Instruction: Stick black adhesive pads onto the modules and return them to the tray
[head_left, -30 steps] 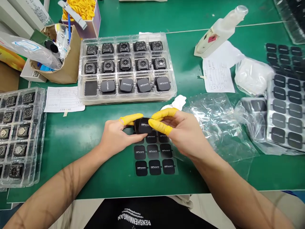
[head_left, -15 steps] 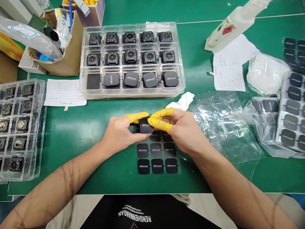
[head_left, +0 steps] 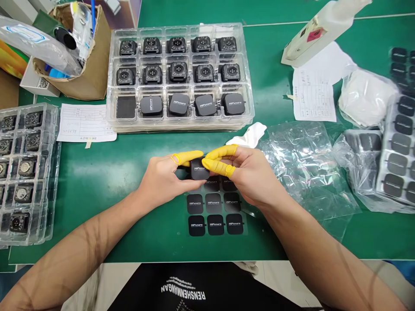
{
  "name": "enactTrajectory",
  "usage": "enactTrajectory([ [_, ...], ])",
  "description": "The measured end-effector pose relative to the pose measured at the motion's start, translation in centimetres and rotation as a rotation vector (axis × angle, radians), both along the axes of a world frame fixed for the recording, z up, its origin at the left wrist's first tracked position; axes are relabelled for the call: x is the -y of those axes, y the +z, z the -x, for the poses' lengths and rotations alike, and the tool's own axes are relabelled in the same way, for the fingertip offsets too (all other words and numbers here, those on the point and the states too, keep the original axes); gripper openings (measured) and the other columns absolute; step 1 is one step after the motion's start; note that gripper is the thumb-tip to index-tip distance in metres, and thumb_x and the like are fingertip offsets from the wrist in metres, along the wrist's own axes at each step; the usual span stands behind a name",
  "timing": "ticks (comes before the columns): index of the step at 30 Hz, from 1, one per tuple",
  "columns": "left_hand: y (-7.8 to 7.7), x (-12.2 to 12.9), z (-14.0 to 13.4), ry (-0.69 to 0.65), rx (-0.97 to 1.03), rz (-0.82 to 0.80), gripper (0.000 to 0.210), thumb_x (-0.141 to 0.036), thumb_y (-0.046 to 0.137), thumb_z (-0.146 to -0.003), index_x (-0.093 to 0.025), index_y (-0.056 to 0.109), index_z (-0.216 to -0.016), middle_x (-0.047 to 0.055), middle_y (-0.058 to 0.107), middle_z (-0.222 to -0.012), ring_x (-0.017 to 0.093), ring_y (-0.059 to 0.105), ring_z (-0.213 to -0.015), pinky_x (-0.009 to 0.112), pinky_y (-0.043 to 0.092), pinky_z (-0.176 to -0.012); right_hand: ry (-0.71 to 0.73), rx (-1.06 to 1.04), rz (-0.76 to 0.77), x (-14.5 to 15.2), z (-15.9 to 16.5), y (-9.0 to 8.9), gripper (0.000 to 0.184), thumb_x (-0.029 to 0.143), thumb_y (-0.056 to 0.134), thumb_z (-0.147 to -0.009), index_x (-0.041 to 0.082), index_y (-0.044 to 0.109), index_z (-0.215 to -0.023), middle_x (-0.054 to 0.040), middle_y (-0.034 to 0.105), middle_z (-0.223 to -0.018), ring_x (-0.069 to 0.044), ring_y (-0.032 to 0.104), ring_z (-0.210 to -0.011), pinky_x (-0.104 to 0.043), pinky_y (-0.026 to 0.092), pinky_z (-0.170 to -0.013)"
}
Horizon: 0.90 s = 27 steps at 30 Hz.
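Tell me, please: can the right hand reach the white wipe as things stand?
Probably yes: the white wipe lies just beyond the right hand, unobstructed, though the hand pinches the black HiFuture piece.

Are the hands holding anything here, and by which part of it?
Yes: a dark, rounded square piece. The left hand grips its top and bottom edges; the right hand touches its upper right corner, perhaps pinching.
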State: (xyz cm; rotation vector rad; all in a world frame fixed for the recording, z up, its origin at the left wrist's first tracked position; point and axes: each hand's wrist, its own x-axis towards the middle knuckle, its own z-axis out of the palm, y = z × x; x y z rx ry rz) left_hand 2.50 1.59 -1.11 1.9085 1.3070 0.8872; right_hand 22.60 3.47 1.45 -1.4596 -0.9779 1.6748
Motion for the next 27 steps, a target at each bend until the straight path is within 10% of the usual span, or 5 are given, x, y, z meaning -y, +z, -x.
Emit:
enactTrajectory([
  [11, -0.7, 0.1, 0.1, 0.024, -0.011, -0.045, 0.053, -0.037, 0.093, -0.072, -0.025, 0.079, -0.121, -0.002, 0.083, -0.086, 0.014, 0.073, -0.065, 0.026, 0.062, -0.064, 0.065, 0.037, -0.024, 0.2, -0.3, -0.2, 0.045, 0.049, 0.101, -0.056, 0.022, 0.076, -0.081, -0.0023, 0.075, -0.08, -0.019, 0.071, -0.073, -0.034, 0.061, -0.07],
  [18, -0.7, 0.0, 0.0, 0.032, 0.048, -0.037, 0.048, -0.033, 0.093, -0.07, -0.023, 0.08, -0.115, 0.0, 0.085, -0.096, 0.018, 0.078, -0.076, 0.029, 0.066, -0.076, 0.199, 0.129, -0.075, 0.5, 0.0, -0.2, 0.088, 0.047, 0.101, -0.057, 0.029, 0.055, -0.13, 0.0019, 0.071, -0.092, -0.017, 0.069, -0.069, -0.032, 0.058, -0.064],
  [23, -0.2, -0.1, 0.0, 0.037, 0.114, 0.061, 0.05, -0.038, 0.093, -0.071, -0.022, 0.08, -0.116, 0.002, 0.085, -0.099, 0.021, 0.08, -0.085, 0.032, 0.066, -0.086, 0.124, 0.079, -0.124, 0.7, 1.2, -0.9, 0.061, 0.068, 0.071, -0.088, 0.029, 0.053, -0.132, 0.0036, 0.066, -0.076, -0.017, 0.067, -0.066, -0.034, 0.057, -0.064],
  [27, 0.0, -0.2, 0.0, 0.007, 0.055, 0.101, 0.049, -0.033, 0.092, -0.07, -0.022, 0.08, -0.117, 0.0, 0.085, -0.097, 0.019, 0.079, -0.078, 0.032, 0.065, -0.081, 0.168, 0.051, -0.166, 0.6, 1.3, -1.0, 0.073, 0.059, 0.086, -0.077, 0.029, 0.052, -0.134, 0.0051, 0.067, -0.08, -0.016, 0.067, -0.071, -0.032, 0.057, -0.068],
])
